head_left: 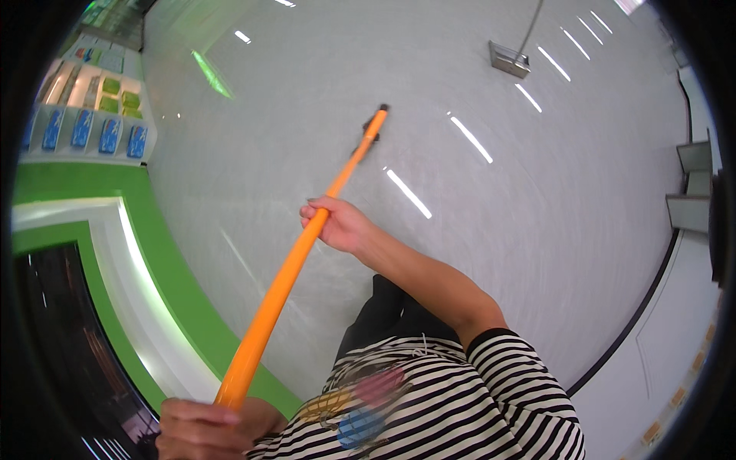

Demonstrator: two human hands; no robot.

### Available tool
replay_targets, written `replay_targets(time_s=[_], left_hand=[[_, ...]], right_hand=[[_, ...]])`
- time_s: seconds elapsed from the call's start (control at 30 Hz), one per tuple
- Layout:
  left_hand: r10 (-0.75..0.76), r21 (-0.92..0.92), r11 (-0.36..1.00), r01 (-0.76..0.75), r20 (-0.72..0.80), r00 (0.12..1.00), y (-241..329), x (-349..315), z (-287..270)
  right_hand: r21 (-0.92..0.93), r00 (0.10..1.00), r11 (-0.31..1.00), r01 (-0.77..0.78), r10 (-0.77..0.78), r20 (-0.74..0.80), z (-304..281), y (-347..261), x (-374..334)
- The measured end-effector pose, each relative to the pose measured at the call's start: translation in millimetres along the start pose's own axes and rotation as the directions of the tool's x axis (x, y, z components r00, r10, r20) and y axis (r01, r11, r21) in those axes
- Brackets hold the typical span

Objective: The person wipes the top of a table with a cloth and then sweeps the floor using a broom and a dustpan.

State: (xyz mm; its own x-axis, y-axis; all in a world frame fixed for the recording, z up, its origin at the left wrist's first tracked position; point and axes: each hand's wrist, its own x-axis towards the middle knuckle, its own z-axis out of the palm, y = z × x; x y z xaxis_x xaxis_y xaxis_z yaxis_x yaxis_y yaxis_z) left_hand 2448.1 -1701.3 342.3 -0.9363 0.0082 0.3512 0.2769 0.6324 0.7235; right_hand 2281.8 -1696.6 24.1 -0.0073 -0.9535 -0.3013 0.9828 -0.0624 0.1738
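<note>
A long orange pole [280, 295] slants from the lower left of the head view out toward the floor ahead. Wrapped round its near end is my left hand [201, 429], closed. My right hand [343, 227] is closed about the middle of the pole, with the forearm reaching in from the right. At the far end a small dark part [371, 136] sits close to the floor, partly behind the pole; its kind cannot be made out.
A metal long-handled dustpan [510, 60] stands on the shiny grey floor [261, 123] at the far right. Lit shelves [96, 96] with blue and green packages and a green-framed counter [176, 268] line the left. White units with grey steps [690, 212] stand along the right.
</note>
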Motion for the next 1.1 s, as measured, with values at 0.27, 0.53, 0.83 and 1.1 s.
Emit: replay_targets(time_s=[0.27,0.53,0.83,1.1], left_hand=[[-0.380,-0.608,0.788,-0.099,-0.606,0.699,-87.5,-72.3,35.6],[-0.577,-0.851,0.318,0.419,0.178,0.798,-222.8,35.9,151.6],[-0.732,-0.801,0.381,0.462,0.044,0.680,-293.6,173.7,9.1],[-0.290,-0.112,0.949,0.296,-0.681,0.672,-253.2,214.0,-89.2]], right_hand=[[-0.034,0.858,0.992,0.123,-0.123,-0.499,-87.5,-37.4,-98.2],[0.030,0.483,0.931,0.364,-0.161,-0.861,-233.1,-180.5,-187.6],[-0.078,0.629,0.993,0.092,-0.119,-0.768,-113.7,-266.6,11.9],[-0.135,0.976,0.971,-0.195,0.178,-0.129,60.9,-245.6,269.6]])
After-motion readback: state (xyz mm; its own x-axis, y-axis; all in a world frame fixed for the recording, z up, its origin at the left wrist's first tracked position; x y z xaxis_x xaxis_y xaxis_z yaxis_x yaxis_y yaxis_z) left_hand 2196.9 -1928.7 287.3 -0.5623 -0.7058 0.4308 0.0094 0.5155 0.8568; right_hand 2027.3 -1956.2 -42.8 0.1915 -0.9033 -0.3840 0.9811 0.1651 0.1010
